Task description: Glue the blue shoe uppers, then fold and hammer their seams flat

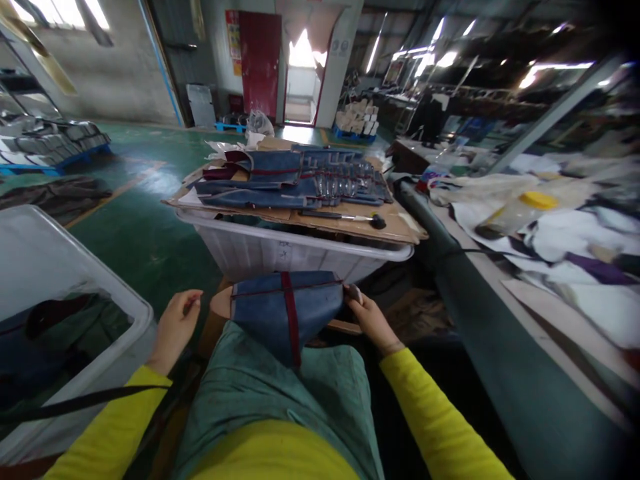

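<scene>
A blue leather piece (260, 307) with dark red strips and a pale left end lies across my lap. My right hand (370, 320) is closed at its right end, with the fingertips gripping the edge; a small pale bit shows by the fingers, too blurred to name. Left of the piece and apart from it, my left hand (177, 327) hangs in the air. Its fingers are curled with the tips pressed together, and what they hold, if anything, is too small to make out.
Ahead, several similar blue pieces (275, 167) and a black-tipped brush (345, 217) lie on cardboard (400, 227) over a white bin (240, 243). Another white bin (135, 300) with dark pieces stands left. At right, a worktop carries scraps and a yellow-lidded jar (517, 213).
</scene>
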